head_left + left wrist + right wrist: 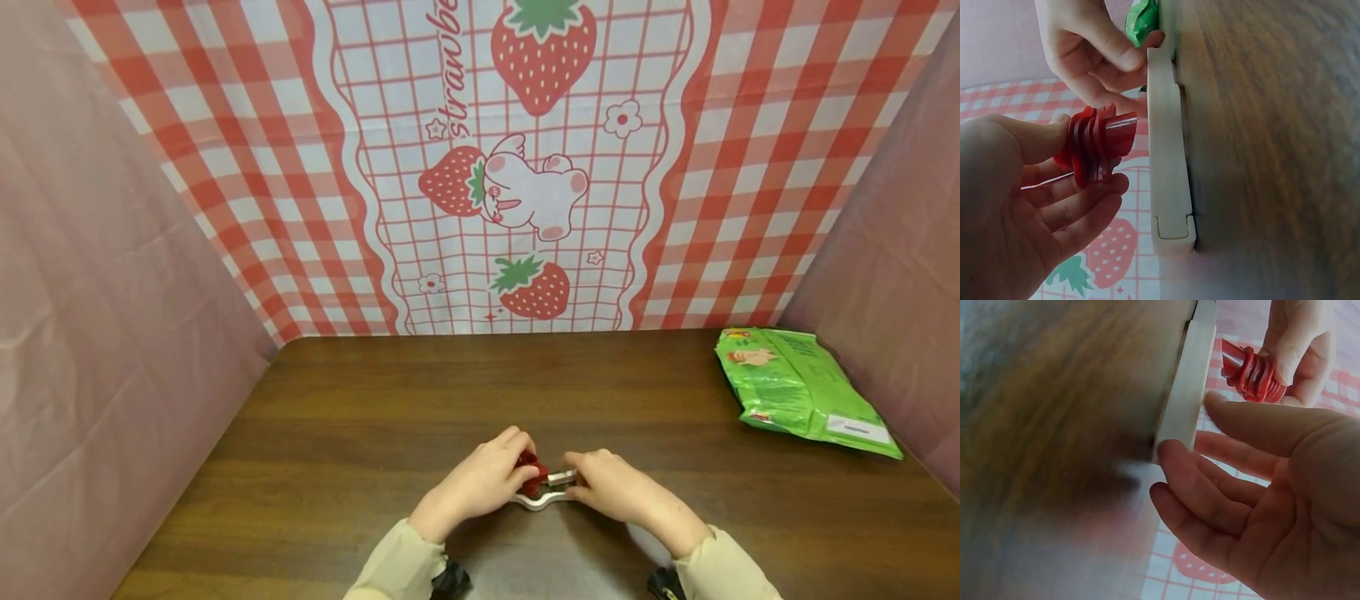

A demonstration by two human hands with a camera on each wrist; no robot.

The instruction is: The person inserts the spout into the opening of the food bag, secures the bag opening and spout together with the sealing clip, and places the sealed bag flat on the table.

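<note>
In the head view my left hand [483, 479] pinches a red plastic piece [531, 477] above a low white holder [538, 503] with a wavy front edge. The left wrist view shows the red piece [1094, 144] as ridged rings with a short, slant-cut tube, between thumb and fingers and apart from the holder [1166, 137]. My right hand [615, 487] has its thumb and fingers curled about the holder's right end, as the right wrist view [1260, 487] also shows. A pale strip [561, 477] shows on the holder between the hands; its kind is unclear.
Everything rests on a brown wooden table [360, 408]. A green packet [810, 392] lies at the back right. Behind the table hangs a red-and-white checked cloth [300, 167] with strawberries; pinkish cloth [105, 275] covers the sides.
</note>
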